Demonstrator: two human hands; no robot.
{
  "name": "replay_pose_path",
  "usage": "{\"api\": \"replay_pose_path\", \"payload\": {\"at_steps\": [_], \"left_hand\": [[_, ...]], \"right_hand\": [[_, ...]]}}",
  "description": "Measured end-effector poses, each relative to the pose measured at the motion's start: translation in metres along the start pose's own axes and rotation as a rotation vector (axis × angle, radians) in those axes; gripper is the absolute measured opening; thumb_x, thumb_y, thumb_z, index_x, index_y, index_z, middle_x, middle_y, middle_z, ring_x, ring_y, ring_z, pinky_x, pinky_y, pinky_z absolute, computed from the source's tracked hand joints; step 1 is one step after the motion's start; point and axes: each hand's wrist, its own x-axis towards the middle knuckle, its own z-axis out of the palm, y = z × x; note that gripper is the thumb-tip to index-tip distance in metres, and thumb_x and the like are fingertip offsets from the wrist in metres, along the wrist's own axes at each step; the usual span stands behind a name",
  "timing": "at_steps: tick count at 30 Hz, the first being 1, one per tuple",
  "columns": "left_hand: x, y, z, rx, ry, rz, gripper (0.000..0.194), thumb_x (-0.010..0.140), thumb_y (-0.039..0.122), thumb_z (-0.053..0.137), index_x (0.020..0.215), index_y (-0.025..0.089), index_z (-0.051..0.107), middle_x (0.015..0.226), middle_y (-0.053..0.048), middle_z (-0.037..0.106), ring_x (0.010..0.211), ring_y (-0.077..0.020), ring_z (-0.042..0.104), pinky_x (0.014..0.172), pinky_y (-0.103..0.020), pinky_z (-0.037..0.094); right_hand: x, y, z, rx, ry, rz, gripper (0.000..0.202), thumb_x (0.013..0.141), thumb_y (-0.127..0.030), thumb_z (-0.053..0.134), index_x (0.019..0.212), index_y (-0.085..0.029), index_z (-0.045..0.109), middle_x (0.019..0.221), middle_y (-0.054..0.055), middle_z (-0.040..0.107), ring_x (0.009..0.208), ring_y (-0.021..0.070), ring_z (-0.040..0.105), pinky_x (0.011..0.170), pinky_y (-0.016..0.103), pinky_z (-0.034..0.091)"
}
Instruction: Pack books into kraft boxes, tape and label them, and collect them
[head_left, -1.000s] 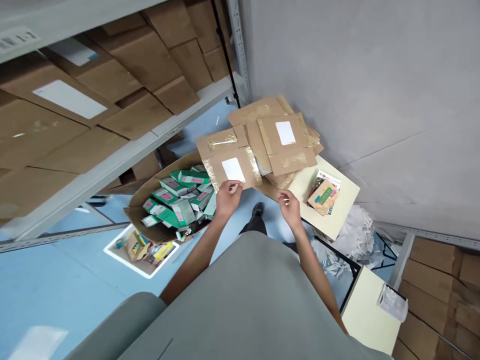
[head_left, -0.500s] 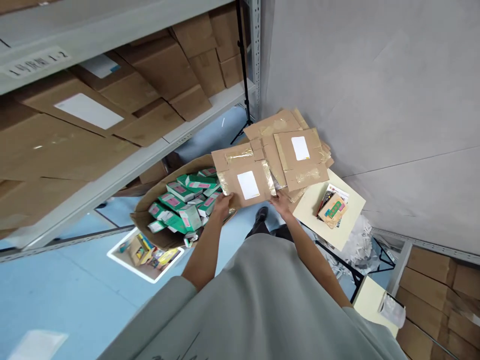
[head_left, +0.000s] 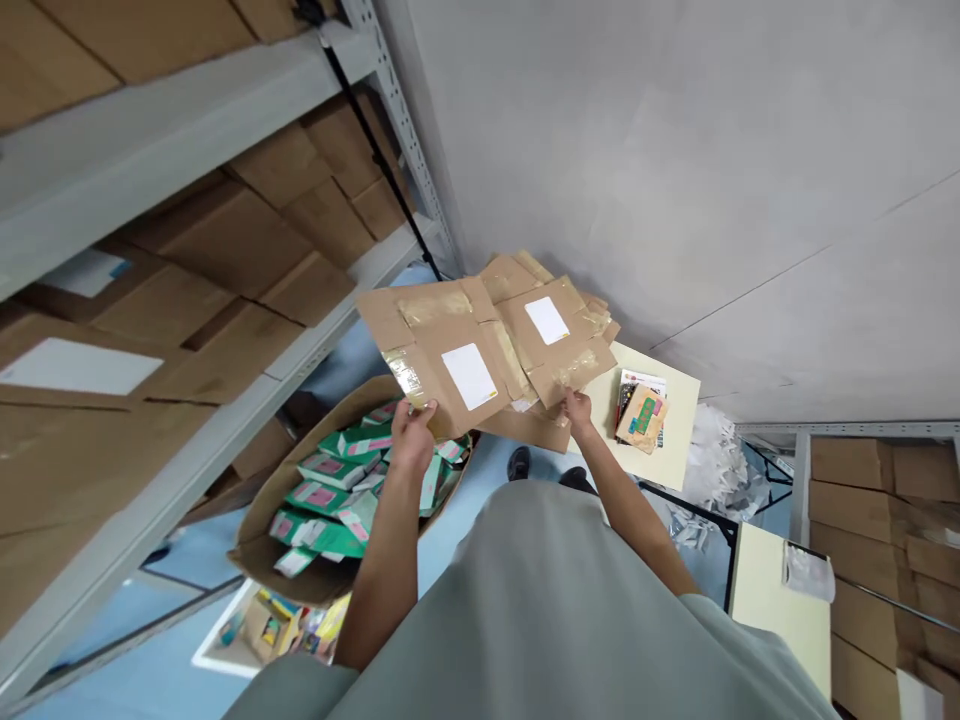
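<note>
Person in a loose grey-green short-sleeved top and dark shoes, seen from above.
Top point(head_left: 525, 610): plain, muted grey-green, matte, soft-looking cloth; hangs loose, faint vertical folds down the front, rounded outline at the belly, fills bottom of view. Left sleeve point(head_left: 296, 688) and right sleeve point(head_left: 731, 635) same cloth and colour, short, wide, loose at the opening; left one partly cut off by the frame edge. Left forearm point(head_left: 386, 560) and right forearm point(head_left: 637, 500) bare; left hand point(head_left: 411, 435) and right hand point(head_left: 577, 410) bare too. Left shoe point(head_left: 518, 463) black or near-black, rounded toe; right shoe point(head_left: 574, 478) dark, mostly hidden behind the top.
</note>
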Motion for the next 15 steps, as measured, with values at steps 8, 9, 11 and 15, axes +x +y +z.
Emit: {"api": "replay_pose_path", "payload": {"at_steps": [8, 9, 11, 15], "left_hand": [[0.0, 0.057, 0.044, -0.042, -0.263, -0.019, 0.024, 0.078, 0.011, 0.083, 0.094, 0.023, 0.069, 0.101, 0.001, 0.079, 0.113, -0.0182, 0.074, 0.114, -0.03, 0.052], [0.0, 0.06, 0.046, -0.059, -0.283, -0.046, 0.025, 0.078, 0.01, 0.082, 0.093, 0.023, 0.068, 0.101, 0.0, 0.08, 0.115, -0.0182, 0.074, 0.116, -0.031, 0.052], [0.001, 0.064, 0.05, -0.083, -0.306, -0.113, 0.025, 0.08, 0.009, 0.082, 0.091, 0.023, 0.066, 0.104, -0.002, 0.082, 0.121, -0.0191, 0.074, 0.12, -0.033, 0.051], [0.0, 0.063, 0.057, -0.097, -0.349, -0.218, 0.023, 0.081, 0.011, 0.083, 0.09, 0.022, 0.065, 0.106, -0.004, 0.084, 0.125, -0.023, 0.076, 0.119, -0.041, 0.056]], "right_hand": [[0.01, -0.023, 0.005, 0.266, 0.16, 0.1, 0.043, 0.086, -0.052, 0.08, 0.076, -0.029, 0.045, 0.051, -0.009, 0.051, 0.051, 0.014, 0.056, 0.049, 0.022, 0.047], [0.007, -0.026, 0.004, 0.296, 0.161, 0.089, 0.04, 0.085, -0.051, 0.079, 0.078, -0.029, 0.046, 0.055, -0.009, 0.055, 0.054, 0.0141, 0.059, 0.052, 0.022, 0.051], [0.003, -0.031, 0.0, 0.347, 0.156, 0.061, 0.036, 0.084, -0.048, 0.077, 0.084, -0.028, 0.048, 0.063, -0.007, 0.063, 0.058, 0.0145, 0.063, 0.057, 0.024, 0.056], [-0.003, -0.045, -0.02, 0.408, 0.155, -0.018, 0.04, 0.08, -0.051, 0.079, 0.093, -0.027, 0.051, 0.07, -0.005, 0.068, 0.06, 0.0151, 0.064, 0.059, 0.027, 0.058]]}}
